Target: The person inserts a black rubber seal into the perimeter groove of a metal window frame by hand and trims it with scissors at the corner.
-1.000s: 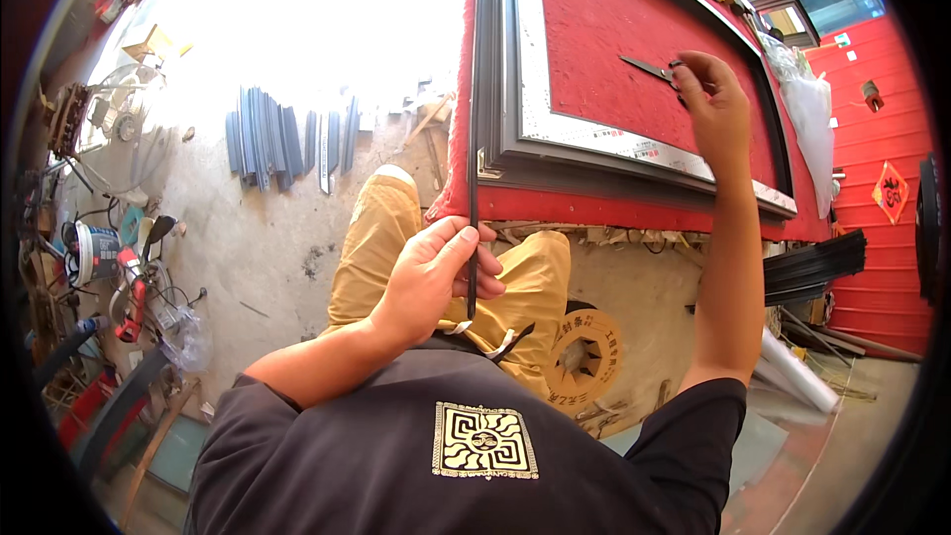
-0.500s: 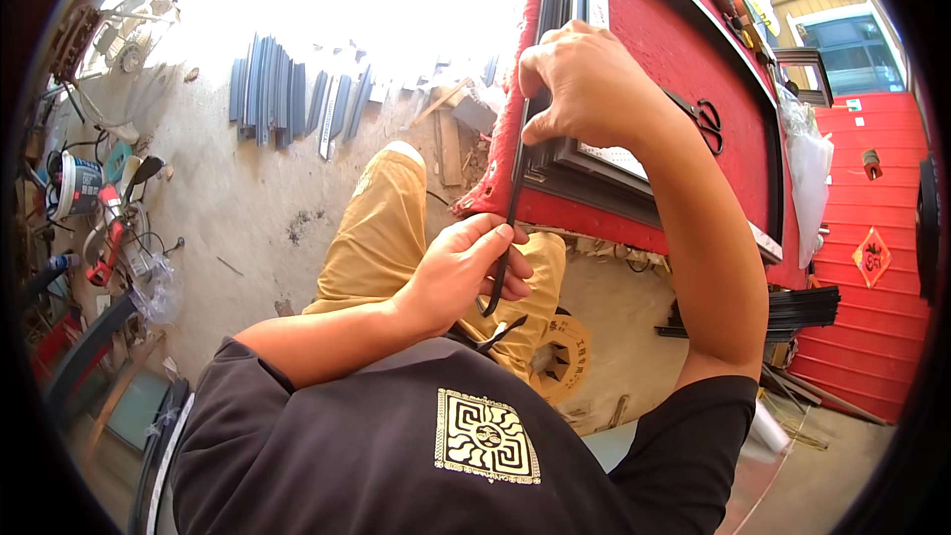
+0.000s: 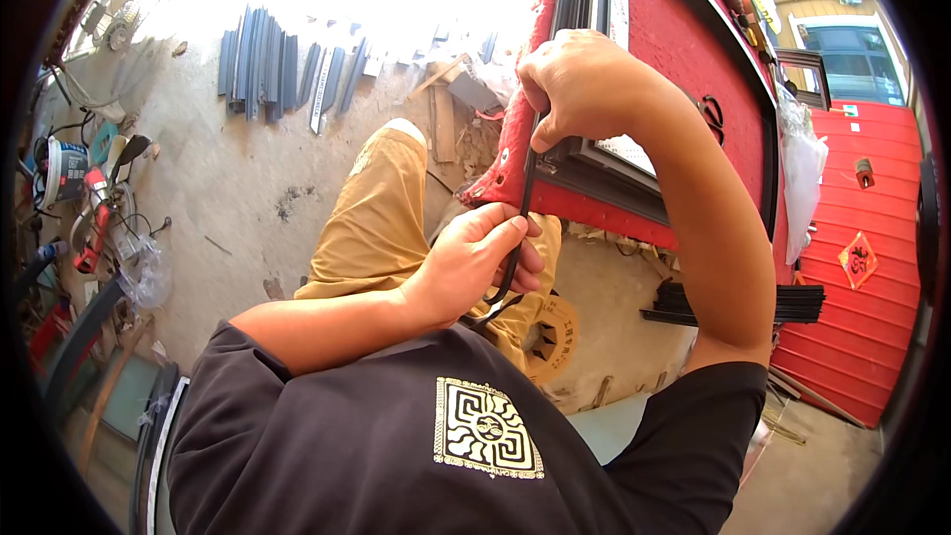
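Rubber gasket strip [image 3: 522,208] runs nearly upright between my hands, pinched above by my right hand [image 3: 580,89] at the dark window frame's [image 3: 584,163] corner, gripped below by my nearer left hand [image 3: 475,263].

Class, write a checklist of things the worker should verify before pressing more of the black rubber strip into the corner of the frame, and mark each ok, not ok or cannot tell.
1. Right hand grips the black rubber strip at the frame corner: ok.
2. Left hand holds the strip lower down, keeping it fairly straight between the hands: ok.
3. Strip seated in the frame groove: cannot tell, the right hand hides it.
4. Frame lies flat on the red table: ok.
5. Loose end of the strip free of tangles below the left hand: cannot tell.
6. Scissors lie on the table clear of the frame: ok.
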